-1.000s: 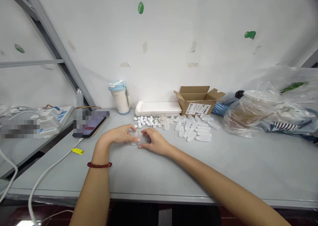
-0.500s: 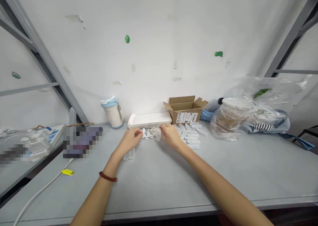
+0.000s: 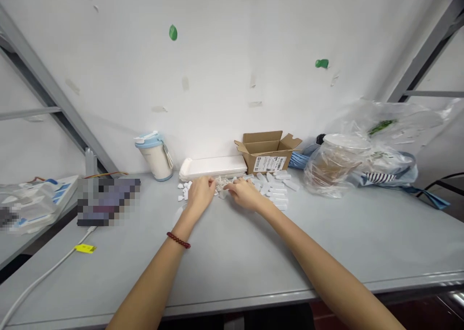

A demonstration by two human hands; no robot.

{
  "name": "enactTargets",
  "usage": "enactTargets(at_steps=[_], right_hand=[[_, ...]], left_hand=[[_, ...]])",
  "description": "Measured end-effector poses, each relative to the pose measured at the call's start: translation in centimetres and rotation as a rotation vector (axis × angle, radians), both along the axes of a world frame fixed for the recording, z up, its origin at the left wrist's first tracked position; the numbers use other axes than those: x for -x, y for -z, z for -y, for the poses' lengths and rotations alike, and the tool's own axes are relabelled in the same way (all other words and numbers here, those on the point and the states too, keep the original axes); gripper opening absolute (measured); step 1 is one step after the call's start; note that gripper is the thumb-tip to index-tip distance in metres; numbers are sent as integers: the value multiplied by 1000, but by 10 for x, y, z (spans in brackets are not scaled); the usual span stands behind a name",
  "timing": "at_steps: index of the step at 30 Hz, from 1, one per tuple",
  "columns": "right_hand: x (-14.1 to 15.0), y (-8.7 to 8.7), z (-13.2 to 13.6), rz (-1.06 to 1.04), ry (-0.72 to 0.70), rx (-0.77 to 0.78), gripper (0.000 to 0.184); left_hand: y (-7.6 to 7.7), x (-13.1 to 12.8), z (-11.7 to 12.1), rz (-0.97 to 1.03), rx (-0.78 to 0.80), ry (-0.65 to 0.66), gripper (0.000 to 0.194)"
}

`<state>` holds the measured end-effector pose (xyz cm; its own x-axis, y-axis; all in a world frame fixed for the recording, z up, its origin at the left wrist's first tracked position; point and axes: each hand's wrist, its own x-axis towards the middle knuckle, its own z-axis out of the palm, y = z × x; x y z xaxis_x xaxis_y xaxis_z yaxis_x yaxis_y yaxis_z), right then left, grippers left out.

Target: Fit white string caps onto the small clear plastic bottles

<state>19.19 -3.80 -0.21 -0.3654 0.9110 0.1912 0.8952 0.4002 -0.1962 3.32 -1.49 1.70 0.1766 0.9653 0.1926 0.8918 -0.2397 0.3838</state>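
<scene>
My left hand is at the left side of a small pile of off-white, string-like pieces, its fingers pinched together. Whatever lies between those fingertips is hidden. Facing it from the right, my right hand is closed, with a small clear plastic tube at its fingertips. Small white caps lie scattered just left of my left hand. Several more clear plastic tubes lie in a loose group beyond my right hand. Another clear piece is partly hidden beside my left wrist.
Behind the pile lies a long white box, with an open cardboard box beside it. A blue-lidded cup stands left. Plastic-wrapped goods sit at right. A blurred-out device and white cable occupy the left side.
My left hand has moved right, off the white caps and onto the string-like pile. My right hand has shifted slightly left with the clear tube. The view has tilted down a little.
</scene>
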Motion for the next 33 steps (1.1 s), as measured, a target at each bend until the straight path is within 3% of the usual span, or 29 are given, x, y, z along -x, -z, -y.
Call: enactTargets(at_steps=[5,13,17,22,27,33], right_hand=[[4,4,2,72,-25,7,35],[13,6,13,137,35,-33,35],[10,-4,15,99,91,-46,27],[0,-15,11,-83,155,-113,19],[-8,-7,4,-470,52,-142,21],[-8,4,5,-462,48,-86,39]], left_hand=[[-6,11,-6,149,-178,-36,33],[-5,14,1,-170,-67,8,35],[-9,18,5,-164,-152,-30,41],[-10,18,4,0,-228,-21,38],[-2,17,0,125,-235,94,29],[-3,16,2,84,-267,208,26]])
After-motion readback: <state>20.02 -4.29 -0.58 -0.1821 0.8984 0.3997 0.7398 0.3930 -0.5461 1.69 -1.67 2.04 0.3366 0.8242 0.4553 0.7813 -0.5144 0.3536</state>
